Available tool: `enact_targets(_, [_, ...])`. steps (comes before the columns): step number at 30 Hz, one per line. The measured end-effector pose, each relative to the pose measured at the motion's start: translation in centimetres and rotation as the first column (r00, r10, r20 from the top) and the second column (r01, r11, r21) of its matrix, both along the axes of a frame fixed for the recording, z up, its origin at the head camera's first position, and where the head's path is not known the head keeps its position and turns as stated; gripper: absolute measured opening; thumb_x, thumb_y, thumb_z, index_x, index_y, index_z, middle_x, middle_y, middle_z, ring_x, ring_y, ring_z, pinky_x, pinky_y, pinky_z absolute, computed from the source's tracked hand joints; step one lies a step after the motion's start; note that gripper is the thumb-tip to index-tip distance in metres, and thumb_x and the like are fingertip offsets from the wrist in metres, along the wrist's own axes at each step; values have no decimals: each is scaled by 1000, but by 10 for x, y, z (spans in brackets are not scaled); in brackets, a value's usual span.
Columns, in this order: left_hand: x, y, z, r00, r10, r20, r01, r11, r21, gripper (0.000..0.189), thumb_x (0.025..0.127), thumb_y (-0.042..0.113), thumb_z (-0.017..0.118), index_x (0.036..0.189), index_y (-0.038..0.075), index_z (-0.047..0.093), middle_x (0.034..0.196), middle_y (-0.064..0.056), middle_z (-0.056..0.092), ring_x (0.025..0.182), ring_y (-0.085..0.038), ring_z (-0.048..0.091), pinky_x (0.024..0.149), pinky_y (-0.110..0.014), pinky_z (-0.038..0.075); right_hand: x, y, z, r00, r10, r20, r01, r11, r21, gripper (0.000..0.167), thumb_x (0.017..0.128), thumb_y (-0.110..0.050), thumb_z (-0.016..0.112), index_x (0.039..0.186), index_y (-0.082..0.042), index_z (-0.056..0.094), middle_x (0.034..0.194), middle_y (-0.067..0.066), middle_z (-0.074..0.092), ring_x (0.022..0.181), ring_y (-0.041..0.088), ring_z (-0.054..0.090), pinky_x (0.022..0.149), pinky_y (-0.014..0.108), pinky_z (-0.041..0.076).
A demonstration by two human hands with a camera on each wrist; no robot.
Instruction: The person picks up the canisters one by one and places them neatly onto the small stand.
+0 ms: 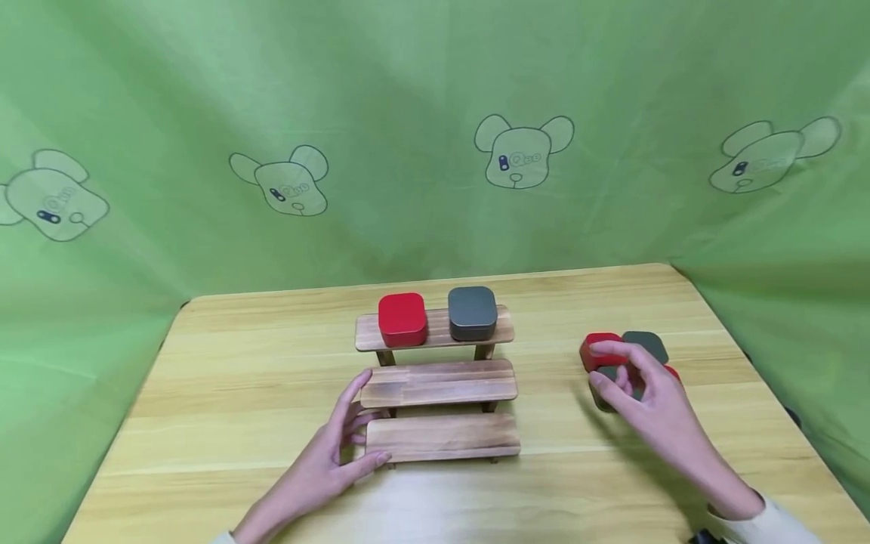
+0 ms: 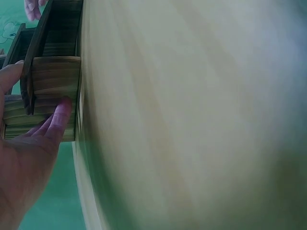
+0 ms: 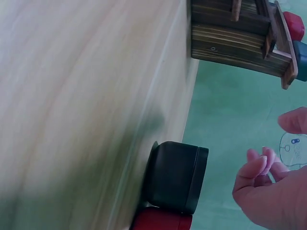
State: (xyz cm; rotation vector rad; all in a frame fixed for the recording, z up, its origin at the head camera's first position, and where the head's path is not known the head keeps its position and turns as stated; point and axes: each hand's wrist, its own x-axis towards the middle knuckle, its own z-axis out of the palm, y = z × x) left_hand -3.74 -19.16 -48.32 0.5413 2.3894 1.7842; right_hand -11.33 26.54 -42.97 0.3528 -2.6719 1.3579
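A three-tier wooden display stand stands mid-table. My left hand holds its left end, index fingertip at the middle tier and thumb at the front of the lowest tier. In the left wrist view, the fingers touch the stand's side. On the top tier sit a red square tin and a dark grey square tin, side by side with a gap. My right hand hovers over a cluster of red and dark grey tins, thumb and fingers apart, holding nothing. It partly hides the cluster.
The wooden table has its far edge close to a green curtain printed with bear heads. The curtain also hangs along the left and right sides. In the right wrist view, a dark tin adjoins a red tin.
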Motion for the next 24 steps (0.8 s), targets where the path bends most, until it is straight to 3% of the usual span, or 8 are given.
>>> enact_targets(8, [1,0,0,1000,6,9,-6,1000,-5,111,97,18,86,176,36,10,165,-20,47,142,-35,58,105,-37,59,-2,10,-4,1000,-11,20,10,998,67,44,101,-17,82,142,-15,66,86,8,53,72,18,49,54,30,40])
enact_targets(15, [-2,1,0,1000,-11,7,11,1000,4,112,97,16,86,176,35,9,164,-19,47,143,-34,57,106,-37,58,0,19,-7,999,-40,29,35,987,156,46,101,-21,82,141,-10,65,85,7,53,69,16,50,56,28,41])
enact_targets(24, [0,1,0,1000,-1,-15,1,1000,-2,111,98,15,85,177,34,9,166,-21,44,142,-35,58,105,-36,59,0,29,-20,998,-63,-29,69,966,248,52,94,-17,89,139,-6,67,97,8,56,81,14,49,63,23,40])
